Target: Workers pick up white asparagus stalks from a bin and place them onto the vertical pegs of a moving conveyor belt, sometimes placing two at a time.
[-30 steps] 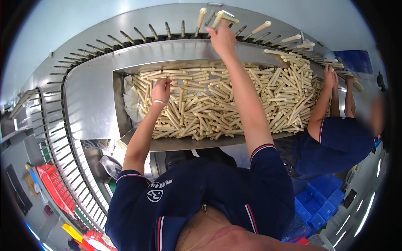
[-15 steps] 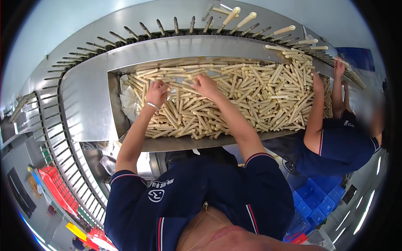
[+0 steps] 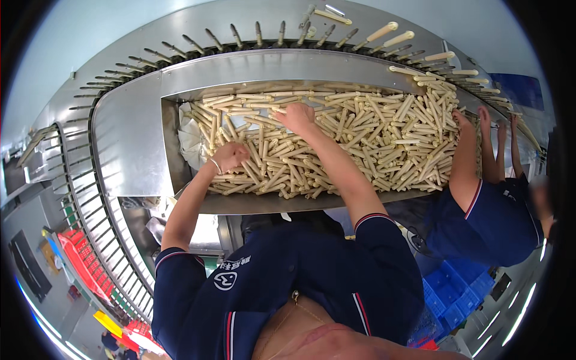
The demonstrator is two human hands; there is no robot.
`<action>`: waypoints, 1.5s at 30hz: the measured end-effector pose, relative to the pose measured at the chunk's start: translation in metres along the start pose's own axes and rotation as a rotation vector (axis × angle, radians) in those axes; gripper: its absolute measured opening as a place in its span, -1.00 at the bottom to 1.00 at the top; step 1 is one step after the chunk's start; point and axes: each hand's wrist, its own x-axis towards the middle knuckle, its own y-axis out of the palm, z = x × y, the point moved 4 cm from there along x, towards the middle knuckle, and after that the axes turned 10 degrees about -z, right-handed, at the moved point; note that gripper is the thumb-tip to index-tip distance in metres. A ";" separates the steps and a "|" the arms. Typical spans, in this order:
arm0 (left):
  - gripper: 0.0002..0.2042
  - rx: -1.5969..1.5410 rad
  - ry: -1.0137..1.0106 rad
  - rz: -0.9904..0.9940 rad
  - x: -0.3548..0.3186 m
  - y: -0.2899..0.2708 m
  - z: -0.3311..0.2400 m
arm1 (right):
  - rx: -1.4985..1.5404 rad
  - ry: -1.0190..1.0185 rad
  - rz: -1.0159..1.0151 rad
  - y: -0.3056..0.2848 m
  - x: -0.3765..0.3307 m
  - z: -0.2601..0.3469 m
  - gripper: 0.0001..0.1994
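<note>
1) Cream tubes [image 3: 384,141], each with one knobbed end, lay heaped at all angles in a long steel trough [image 3: 252,206] in front of the person, thickest toward the right, with some of the trough floor showing near its upper left
2) The person's right hand [image 3: 298,118] was down at the tubes near the far side of the trough, left of its middle; its fingers were bent, with their tips beside a tube end, and I could not tell whether they had hold of it
3) The left hand [image 3: 231,157] was lower and further left, just over the tubes; its fingers were loosely curled, not spread wide, and whether they held anything could not be told
4) A pale band [image 3: 217,167] circled the left wrist
5) A crumpled white sheet [image 3: 190,141] lined the left end of the trough
6) The steel bench [image 3: 129,138] spread out left of the trough, and a curved row of dark pegs [image 3: 258,35] ran behind it; several pegs toward the right carried mounted tubes [image 3: 383,31]
7) Beyond the pegs lay one loose tube [image 3: 333,17] near a shiny bar [image 3: 335,10]
8) A co-worker [image 3: 489,225] in dark blue reached toward the right end, above blue crates [image 3: 447,288]
</note>
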 end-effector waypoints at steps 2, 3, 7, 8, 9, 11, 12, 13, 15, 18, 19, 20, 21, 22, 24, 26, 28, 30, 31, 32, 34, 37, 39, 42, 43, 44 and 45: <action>-0.87 0.015 0.026 -0.230 0.012 -0.006 0.006 | 0.001 0.297 0.162 0.012 0.001 -0.012 -0.44; -0.89 0.025 0.053 -0.459 0.019 -0.010 0.010 | -0.001 0.300 0.159 0.017 0.000 -0.013 -0.44; -0.88 -0.825 -0.218 -0.713 0.047 0.012 0.000 | 0.197 0.597 0.089 0.027 -0.014 -0.018 -0.42; -0.82 -0.937 -0.371 -0.836 0.062 0.020 0.009 | 0.257 0.675 0.115 0.027 -0.017 -0.018 -0.45; -0.82 -0.939 -0.369 -0.835 0.075 0.022 0.015 | 0.255 0.676 0.112 0.026 -0.019 -0.019 -0.45; -0.90 -1.489 -0.840 -0.693 0.093 0.038 0.028 | 0.583 0.902 0.054 0.028 -0.027 -0.025 -0.40; -0.83 -1.389 -0.998 -0.920 0.100 0.039 0.009 | 0.584 0.913 0.047 0.034 -0.026 -0.029 -0.40; -0.83 -1.387 -0.993 -0.915 0.109 0.039 0.002 | 0.656 1.007 -0.061 0.040 -0.025 -0.034 -0.47; -0.80 -1.165 -1.010 -1.108 0.119 0.029 0.002 | 0.731 1.094 -0.170 0.047 -0.016 -0.033 -0.52; -0.83 -1.256 -0.990 -1.059 0.132 0.022 0.007 | 1.233 1.253 -0.272 0.058 0.005 -0.019 -0.65; -0.83 -1.368 -0.962 -0.998 0.134 0.024 -0.001 | 1.433 1.363 -0.302 0.065 0.008 -0.021 -0.69; -0.86 -1.420 -1.007 -0.957 0.135 0.031 -0.002 | 1.637 1.467 -0.334 0.070 0.012 -0.022 -0.72; -0.86 -1.423 -1.004 -0.971 0.128 0.035 0.016 | 1.640 1.457 -0.322 0.076 0.021 -0.017 -0.72; -0.87 -1.564 -0.917 -0.916 0.124 0.042 0.035 | 1.753 1.488 -0.292 0.083 0.030 -0.010 -0.73; -0.80 -1.734 -0.859 -0.696 0.115 0.051 0.040 | 1.864 1.536 -0.286 0.089 0.039 -0.008 -0.74; -0.76 -1.758 -0.784 -0.621 0.122 0.040 0.009 | 1.889 1.419 -0.224 0.074 0.044 -0.009 -0.74; -0.68 -1.687 -0.897 -0.782 0.133 0.028 0.002 | 1.871 1.291 -0.159 0.059 0.035 0.006 -0.73; -0.71 -1.687 -0.866 -0.777 0.137 0.018 0.008 | 1.857 1.011 -0.070 0.050 0.019 0.013 -0.76; -0.74 -1.682 -0.837 -0.775 0.139 0.013 0.015 | 1.856 1.008 -0.072 0.044 0.005 0.010 -0.76; -0.77 -1.692 -0.845 -0.739 0.139 0.010 0.023 | 1.931 0.825 0.034 0.035 -0.008 0.012 -0.75; -0.77 -1.705 -0.820 -0.683 0.134 0.009 0.035 | 1.990 0.633 0.129 0.007 -0.026 0.016 -0.74; -0.75 -1.619 -0.703 -0.488 0.103 0.008 0.020 | 1.979 0.433 -0.003 -0.052 -0.041 0.010 -0.73; -0.81 -1.566 -0.724 -0.445 0.063 0.006 -0.016 | 2.025 0.130 -0.006 -0.101 -0.055 0.013 -0.75; -0.78 -1.465 -0.373 -0.337 0.007 -0.009 -0.046 | 1.975 0.090 -0.344 -0.158 -0.059 0.020 -0.77; -0.76 -1.480 -0.240 -0.342 -0.005 -0.021 -0.067 | 1.760 0.146 -0.663 -0.185 -0.061 0.017 -0.77; -0.76 -1.477 -0.227 -0.340 -0.012 -0.028 -0.084 | 1.665 0.160 -0.774 -0.205 -0.060 0.017 -0.78; -0.73 -1.425 -0.130 -0.382 -0.018 -0.037 -0.101 | 1.567 0.174 -0.881 -0.223 -0.058 0.014 -0.79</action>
